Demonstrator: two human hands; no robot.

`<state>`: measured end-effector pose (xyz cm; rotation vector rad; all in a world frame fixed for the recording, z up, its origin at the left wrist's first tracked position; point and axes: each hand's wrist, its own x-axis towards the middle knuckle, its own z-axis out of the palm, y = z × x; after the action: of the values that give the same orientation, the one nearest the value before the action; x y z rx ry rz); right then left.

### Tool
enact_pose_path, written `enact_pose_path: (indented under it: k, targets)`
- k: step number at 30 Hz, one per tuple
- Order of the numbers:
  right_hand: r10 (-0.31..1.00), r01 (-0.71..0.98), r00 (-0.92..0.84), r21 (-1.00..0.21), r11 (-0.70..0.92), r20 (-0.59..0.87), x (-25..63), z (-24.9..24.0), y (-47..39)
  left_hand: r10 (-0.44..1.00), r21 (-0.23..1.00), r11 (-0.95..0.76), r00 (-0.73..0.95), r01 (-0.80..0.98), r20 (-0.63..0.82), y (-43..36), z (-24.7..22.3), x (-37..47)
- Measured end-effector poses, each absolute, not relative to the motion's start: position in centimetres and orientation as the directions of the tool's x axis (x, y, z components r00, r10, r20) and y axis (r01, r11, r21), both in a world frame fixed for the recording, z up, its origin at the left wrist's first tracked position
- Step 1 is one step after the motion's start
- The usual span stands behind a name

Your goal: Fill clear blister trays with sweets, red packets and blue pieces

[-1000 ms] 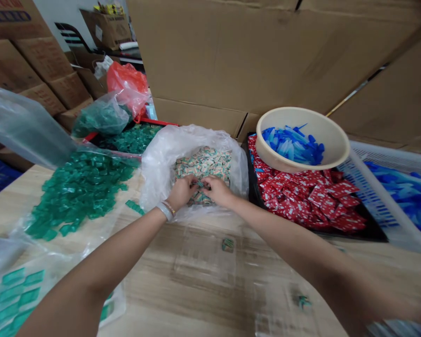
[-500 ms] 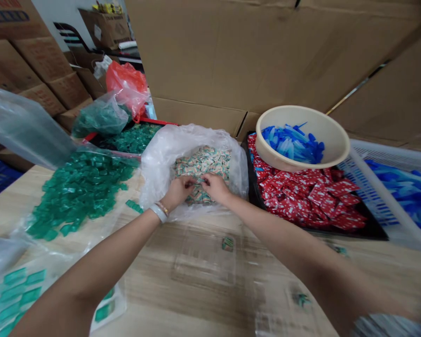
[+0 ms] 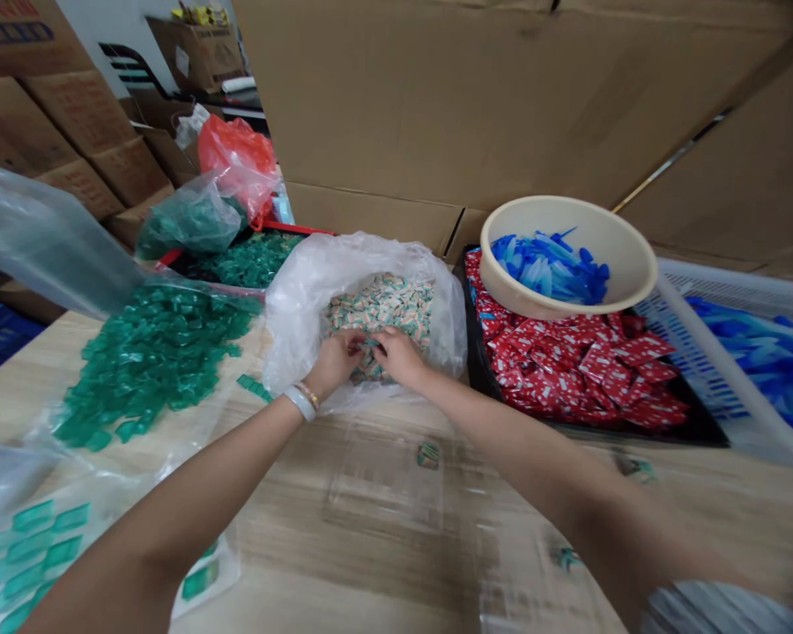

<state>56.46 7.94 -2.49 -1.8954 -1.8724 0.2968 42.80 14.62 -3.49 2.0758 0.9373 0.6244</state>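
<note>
A white plastic bag (image 3: 291, 308) stands open in the middle, full of small printed packets (image 3: 389, 304) in white, green and orange. Over its near edge my left hand (image 3: 339, 359) has its fingers pinched together, a bracelet and a pale bangle on the wrist. My right hand (image 3: 398, 354) is curled close beside it, fingertips nearly meeting the left ones. Both seem to grip a small packet between them, though the fingers hide most of it. Nearer to me lies a clear plastic tray (image 3: 383, 493) with a small packet (image 3: 428, 455) in one corner.
Green translucent pieces (image 3: 151, 361) are heaped on the left. To the right, a black tray (image 3: 707, 431) holds red sachets (image 3: 581, 374), with a cream basin (image 3: 568, 211) of blue pieces on top. A white basket (image 3: 714, 282) stands beyond; cardboard (image 3: 436, 106) walls the back.
My right hand has shifted slightly left, closer to the left hand. The view has moved a little; everything else stays in place.
</note>
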Motion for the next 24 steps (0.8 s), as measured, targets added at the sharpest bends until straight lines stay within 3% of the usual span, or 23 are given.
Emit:
enact_pose_path:
  k: [5,10,13,16,20,24]
  targets:
    - [0.982,0.88,0.063,-0.475,0.031,0.18,56.3,-2.5,8.4,0.798,0.768,-0.452,0.591,0.454,0.12,14.2,-3.2,42.8]
    - [0.951,0.771,0.249,-0.631,-0.081,0.182,57.1,-2.3,8.1,0.821,0.769,-0.412,0.565,0.488,0.082,14.2,-2.6,42.6]
    - [0.93,0.558,0.358,-0.818,-0.142,0.083,57.6,-2.2,7.9,0.822,0.783,-0.373,0.569,0.497,0.03,14.6,-2.7,42.8]
    - [0.907,0.234,0.41,-0.951,-0.203,-0.093,57.6,-2.0,8.0,0.841,0.855,-0.155,0.52,0.496,-0.149,15.0,-2.7,43.3]
    - [0.867,-0.104,0.389,-0.949,-0.296,-0.313,57.1,-1.3,7.9,0.82,0.884,0.121,0.456,0.453,-0.346,15.2,-2.6,43.9]
    - [0.867,-0.232,0.33,-0.922,-0.309,-0.373,56.6,-0.6,7.6,0.837,0.882,0.008,0.479,0.472,-0.263,15.2,-2.5,44.0]
